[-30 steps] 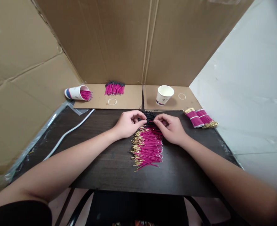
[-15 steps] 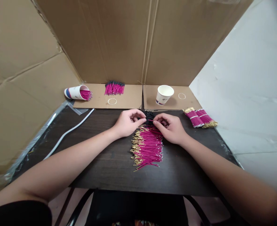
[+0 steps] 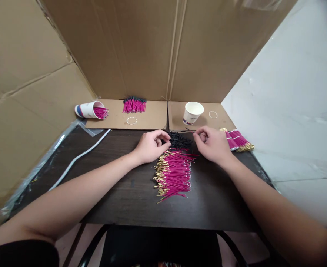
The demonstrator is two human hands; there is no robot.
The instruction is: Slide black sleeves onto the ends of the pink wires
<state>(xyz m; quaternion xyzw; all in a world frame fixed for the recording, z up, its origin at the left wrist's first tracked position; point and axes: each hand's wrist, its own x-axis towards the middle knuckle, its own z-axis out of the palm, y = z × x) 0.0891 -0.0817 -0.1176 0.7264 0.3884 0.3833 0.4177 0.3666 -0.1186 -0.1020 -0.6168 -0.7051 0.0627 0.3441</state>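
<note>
My left hand [image 3: 152,145] rests at the left edge of a heap of small black sleeves [image 3: 180,141], thumb and forefinger slightly apart with nothing visible between them. To the right of the heap, my right hand [image 3: 212,142] pinches a thin wire [image 3: 190,130] whose dark end points left toward the cardboard. Just below the heap lies a wide pile of magenta wires [image 3: 177,168], their gold-coloured ends to the left and silvery tips to the right.
On the cardboard strip [image 3: 152,124] stand a white paper cup [image 3: 193,115], magenta wires with black ends [image 3: 134,105] and two rubber bands [image 3: 131,121]. A tipped cup [image 3: 87,110] holds more wires. Banded wire bundles [image 3: 239,140] lie right; a white cable [image 3: 77,159] runs left.
My right hand has moved right and slightly up with the wire, away from my left hand. The black heap shows more fully now. My left hand has barely moved.
</note>
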